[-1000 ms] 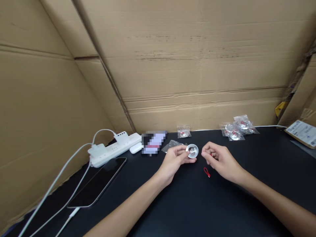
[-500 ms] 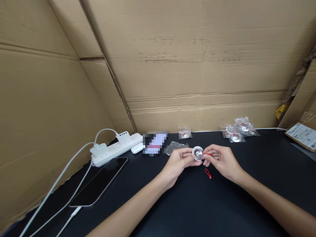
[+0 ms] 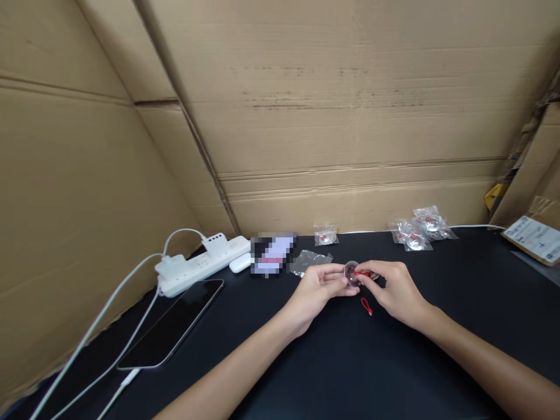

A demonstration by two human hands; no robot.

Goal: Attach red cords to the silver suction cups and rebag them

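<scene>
Between the thumb and fingers of my left hand (image 3: 322,286) is a small round metal cup (image 3: 350,269), its hollow side tilted toward me. My right hand (image 3: 394,289) pinches a red cord (image 3: 361,273) at the mouth of the cup. The fingertips hide part of the cord and the cup's right edge. A second red cord loop (image 3: 366,306) with a small light-coloured end lies on the black table (image 3: 350,361) just below the hands. Behind my left hand lies a crumpled clear plastic bag (image 3: 310,262).
Clear bags with metal discs and red pieces (image 3: 413,236) lie at the back right, with another such bag (image 3: 326,235) at back centre. On the left are a white power strip (image 3: 205,265), a tablet (image 3: 175,324) and cables. A labelled parcel (image 3: 536,239) sits far right. Cardboard walls surround the table.
My right hand has brought the red cord leftward to the cup's opening. The cup has turned slightly in my left hand. The loose loop still lies on the table.
</scene>
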